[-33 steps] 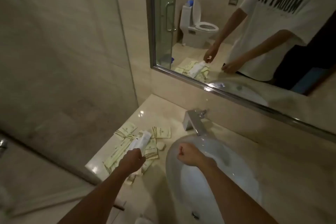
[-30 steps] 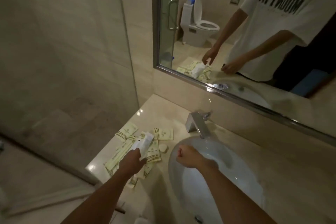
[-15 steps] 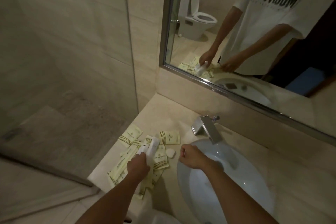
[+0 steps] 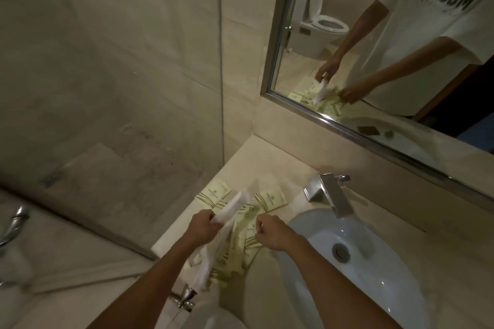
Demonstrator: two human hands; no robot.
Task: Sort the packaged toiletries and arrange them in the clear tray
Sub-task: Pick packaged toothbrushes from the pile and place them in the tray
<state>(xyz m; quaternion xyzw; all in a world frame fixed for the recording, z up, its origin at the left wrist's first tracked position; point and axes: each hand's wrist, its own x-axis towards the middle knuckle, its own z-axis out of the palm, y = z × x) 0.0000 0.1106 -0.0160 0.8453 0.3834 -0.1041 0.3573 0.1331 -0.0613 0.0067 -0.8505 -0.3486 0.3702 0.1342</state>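
While the left hand [image 4: 204, 226] grips a long white packet [image 4: 232, 208] above the pile, I log the scene as follows.

Item one: white packet, clamped in the curled fingers of my left hand, upper end pointing away toward the wall. Half a second ago it stood nearer upright; now it tilts lower and sits closer over the heap.

Item two: cream sachets [image 4: 242, 246], a loose overlapping pile on the counter [image 4: 270, 165] left of the sink [image 4: 355, 270]. Two lie apart at the far edge, one [image 4: 213, 193] to the left, one [image 4: 270, 200] nearer the tap [image 4: 327, 193].

Item three: right hand [image 4: 268, 232], fingers curled, knuckles over the near side of the pile. It has come in from above the basin rim. I cannot tell whether it pinches a sachet or closes on nothing.

Item four: clear tray, not seen anywhere in this view.

Judgement: both hands have closed in on the pile, so sorting appears only begun; nothing is arranged yet, and the tray must be found first.
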